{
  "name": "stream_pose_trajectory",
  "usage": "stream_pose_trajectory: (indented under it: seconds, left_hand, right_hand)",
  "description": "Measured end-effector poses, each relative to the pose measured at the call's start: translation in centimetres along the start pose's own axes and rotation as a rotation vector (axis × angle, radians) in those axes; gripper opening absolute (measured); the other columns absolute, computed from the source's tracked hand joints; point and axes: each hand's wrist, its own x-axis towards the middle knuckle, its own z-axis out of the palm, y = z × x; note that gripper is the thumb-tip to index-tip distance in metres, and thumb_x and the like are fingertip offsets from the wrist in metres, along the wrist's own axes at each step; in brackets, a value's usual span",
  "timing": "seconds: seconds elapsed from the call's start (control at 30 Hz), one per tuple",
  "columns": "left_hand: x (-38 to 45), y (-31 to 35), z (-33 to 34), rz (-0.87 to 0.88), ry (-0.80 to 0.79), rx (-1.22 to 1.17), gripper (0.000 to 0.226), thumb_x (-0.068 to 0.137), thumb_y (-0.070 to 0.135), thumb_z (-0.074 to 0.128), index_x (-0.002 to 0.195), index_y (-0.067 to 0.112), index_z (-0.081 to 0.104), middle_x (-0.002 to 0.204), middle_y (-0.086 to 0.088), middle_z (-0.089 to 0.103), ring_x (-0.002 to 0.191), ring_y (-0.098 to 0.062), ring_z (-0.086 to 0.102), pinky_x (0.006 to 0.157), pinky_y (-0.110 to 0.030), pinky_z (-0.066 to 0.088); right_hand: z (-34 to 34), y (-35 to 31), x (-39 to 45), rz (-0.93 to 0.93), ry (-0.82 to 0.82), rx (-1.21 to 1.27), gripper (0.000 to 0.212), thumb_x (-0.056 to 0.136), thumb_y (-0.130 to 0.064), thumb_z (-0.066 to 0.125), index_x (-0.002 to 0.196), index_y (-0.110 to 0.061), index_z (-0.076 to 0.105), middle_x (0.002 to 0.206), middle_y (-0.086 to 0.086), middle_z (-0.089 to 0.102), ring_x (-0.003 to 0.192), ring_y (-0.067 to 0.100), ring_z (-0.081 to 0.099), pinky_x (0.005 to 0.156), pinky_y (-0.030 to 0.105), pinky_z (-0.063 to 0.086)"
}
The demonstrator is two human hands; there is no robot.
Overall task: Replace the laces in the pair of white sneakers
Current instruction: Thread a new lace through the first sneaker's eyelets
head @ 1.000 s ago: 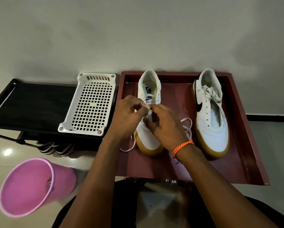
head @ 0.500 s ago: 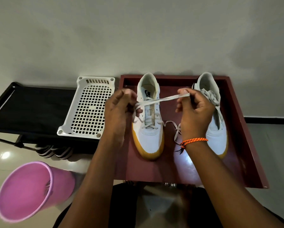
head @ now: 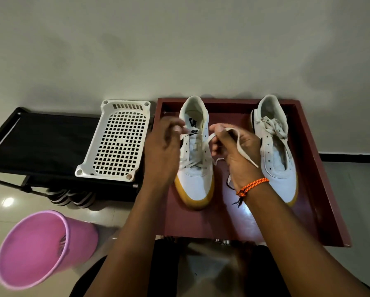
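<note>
A white lace [head: 243,146] is pinched in the grip of the right hand [head: 233,151], between thumb and curled fingers; from that grip it is looped over the back of the hand and is led down toward the eyelets of the left sneaker [head: 195,159], just left of the grip. The left hand [head: 163,153] is held at the other side of that sneaker's tongue, its fingers curled at the top eyelets; the hand is blurred, so whether a lace end is caught in its grip cannot be told. Both sneakers are stood toe-toward-the-person in a dark red tray [head: 327,200]. The right sneaker [head: 275,151], just beyond the right-hand grip, is seen with a loose bundle of lace at its tongue. An orange cord bracelet [head: 251,186] is worn on the right wrist. Well left of the left-hand grip, a white perforated basket [head: 117,142] is laid on a black rack [head: 40,142], and a pink bucket [head: 40,249] is tipped on the floor.
</note>
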Motion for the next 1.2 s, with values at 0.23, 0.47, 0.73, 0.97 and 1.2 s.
stream_pose_trajectory:
  seconds: [0.23, 0.47, 0.73, 0.97, 1.2]
  left_hand:
    - [-0.7, -0.2, 1.6, -0.242, -0.292, -0.234, 0.032, 0.108, -0.003, 0.044, 0.122, 0.008, 0.070, 0.071, 0.011, 0.067, 0.059, -0.005, 0.060, 0.059, -0.022, 0.051]
    - [-0.4, -1.1, -0.3, -0.156, -0.033, 0.444, 0.032, 0.100, 0.004, 0.048, 0.105, 0.025, 0.071, 0.094, 0.009, 0.072, 0.082, -0.012, 0.066, 0.070, -0.035, 0.051]
    - [-1.2, 0.2, 2.1, 0.001, -0.273, -0.140, 0.034, 0.110, -0.001, 0.043, 0.130, 0.012, 0.067, 0.116, -0.003, 0.074, 0.106, -0.015, 0.072, 0.090, -0.027, 0.058]
    - [-0.5, -1.8, 2.4, -0.064, -0.212, 0.095, 0.011, 0.101, 0.016, 0.069, 0.103, 0.015, 0.081, 0.096, 0.009, 0.079, 0.095, -0.005, 0.073, 0.084, -0.025, 0.056]
    - [-0.6, -2.1, 2.8, -0.174, -0.110, 0.047, 0.008, 0.092, 0.028, 0.080, 0.095, 0.022, 0.085, 0.088, 0.011, 0.080, 0.085, -0.007, 0.075, 0.079, -0.042, 0.063]
  right_hand:
    - [0.0, 0.7, -0.2, -0.048, -0.109, -0.251, 0.011, 0.099, -0.009, 0.071, 0.098, 0.000, 0.079, 0.069, 0.016, 0.067, 0.058, 0.019, 0.060, 0.055, 0.033, 0.053]
    - [-2.2, 0.5, 1.3, 0.029, 0.214, -0.235, 0.008, 0.097, -0.004, 0.070, 0.096, 0.000, 0.077, 0.070, 0.007, 0.064, 0.055, 0.013, 0.059, 0.055, 0.025, 0.055]
    - [-0.7, 0.3, 0.4, -0.107, -0.258, -0.435, 0.023, 0.100, 0.007, 0.060, 0.107, -0.005, 0.078, 0.090, 0.005, 0.078, 0.078, 0.019, 0.076, 0.076, 0.031, 0.062]
    - [-1.1, 0.4, 0.3, -0.238, -0.177, -0.563, 0.014, 0.094, 0.001, 0.070, 0.097, -0.008, 0.079, 0.083, 0.002, 0.077, 0.074, 0.016, 0.075, 0.071, 0.041, 0.065]
    - [-1.0, 1.1, 0.3, -0.197, -0.096, -0.642, 0.012, 0.090, -0.009, 0.074, 0.091, -0.019, 0.080, 0.078, -0.007, 0.076, 0.073, 0.012, 0.075, 0.070, 0.045, 0.065]
